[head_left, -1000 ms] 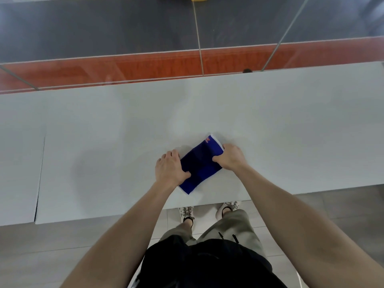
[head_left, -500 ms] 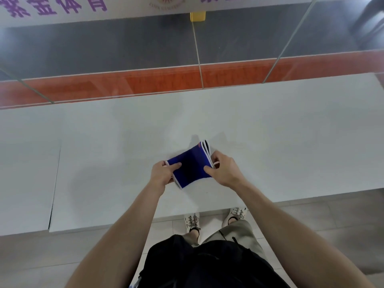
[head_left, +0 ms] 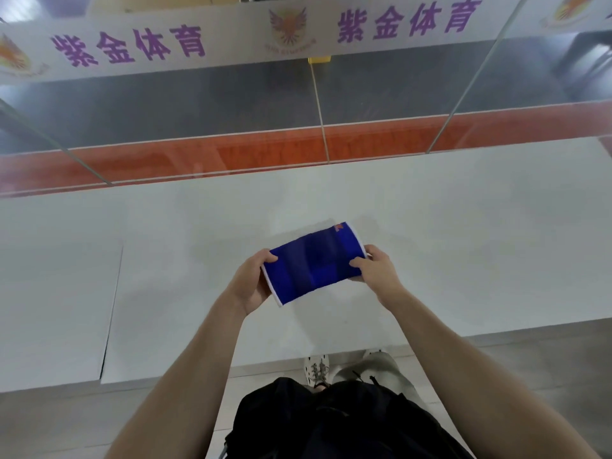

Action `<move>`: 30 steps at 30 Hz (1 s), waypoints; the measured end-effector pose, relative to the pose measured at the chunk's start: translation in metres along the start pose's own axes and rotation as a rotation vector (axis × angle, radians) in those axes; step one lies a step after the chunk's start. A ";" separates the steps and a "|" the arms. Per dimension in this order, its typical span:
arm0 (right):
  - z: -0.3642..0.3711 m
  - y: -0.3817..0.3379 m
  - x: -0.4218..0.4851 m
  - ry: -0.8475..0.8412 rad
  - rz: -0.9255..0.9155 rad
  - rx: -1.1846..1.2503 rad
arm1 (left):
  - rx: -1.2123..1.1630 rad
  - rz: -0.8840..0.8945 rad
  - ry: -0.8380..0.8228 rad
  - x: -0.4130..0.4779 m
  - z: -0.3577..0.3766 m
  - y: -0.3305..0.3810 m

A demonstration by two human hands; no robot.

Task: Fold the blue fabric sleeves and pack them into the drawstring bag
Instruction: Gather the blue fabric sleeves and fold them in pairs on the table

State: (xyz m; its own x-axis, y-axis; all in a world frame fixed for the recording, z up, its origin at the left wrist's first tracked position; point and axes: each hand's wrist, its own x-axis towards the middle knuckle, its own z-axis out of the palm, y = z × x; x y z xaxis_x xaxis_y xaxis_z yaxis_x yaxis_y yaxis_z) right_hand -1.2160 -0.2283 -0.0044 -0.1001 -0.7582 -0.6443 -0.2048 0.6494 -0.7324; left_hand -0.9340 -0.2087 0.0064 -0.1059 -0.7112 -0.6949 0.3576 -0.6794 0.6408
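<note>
A blue fabric sleeve (head_left: 313, 263) with white edging and a small orange mark at its far right corner is held flat, a little above the white table (head_left: 463, 243). My left hand (head_left: 251, 281) grips its left end, thumb on top. My right hand (head_left: 376, 271) pinches its right end. No drawstring bag is in view.
The white table has a seam (head_left: 112, 306) at the left between two panels. A glass wall (head_left: 314, 104) with a banner of purple characters runs along the table's far edge. Below the near edge are my shoes (head_left: 316, 369) and a black garment.
The sleeve was pressed folded on the table, then lifted off it. Now it is spread out wider between my two hands, and the head camera has tilted up.
</note>
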 end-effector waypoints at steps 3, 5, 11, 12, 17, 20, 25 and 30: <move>0.003 -0.007 0.001 0.047 -0.041 -0.316 | 0.011 0.033 -0.072 -0.009 0.007 0.015; 0.009 -0.016 -0.002 0.010 -0.118 -0.333 | 0.029 0.057 -0.107 -0.013 0.013 0.019; 0.018 -0.039 -0.014 -0.424 -0.134 -0.078 | 0.091 0.112 -0.146 -0.019 0.025 0.021; 0.018 -0.041 -0.015 -0.454 -0.142 -0.061 | 0.128 0.114 -0.143 -0.021 0.028 0.022; 0.009 -0.035 -0.016 -0.502 -0.166 0.059 | 0.234 0.113 -0.152 -0.029 0.049 0.023; -0.005 -0.033 -0.012 -0.521 -0.191 0.041 | 0.329 0.136 -0.105 -0.035 0.061 0.024; -0.032 -0.036 -0.014 -0.427 -0.417 -0.433 | 0.563 0.222 0.018 -0.059 0.079 0.029; -0.046 -0.044 -0.012 -0.361 -0.598 -0.868 | 0.870 0.341 0.217 -0.075 0.094 0.022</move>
State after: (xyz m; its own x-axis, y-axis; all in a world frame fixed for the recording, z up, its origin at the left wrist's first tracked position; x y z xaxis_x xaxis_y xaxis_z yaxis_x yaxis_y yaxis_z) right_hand -1.2504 -0.2498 0.0456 0.5025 -0.7820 -0.3686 -0.7508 -0.1833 -0.6346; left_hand -1.0054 -0.1871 0.1033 0.0821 -0.9059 -0.4155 -0.4860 -0.4004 0.7769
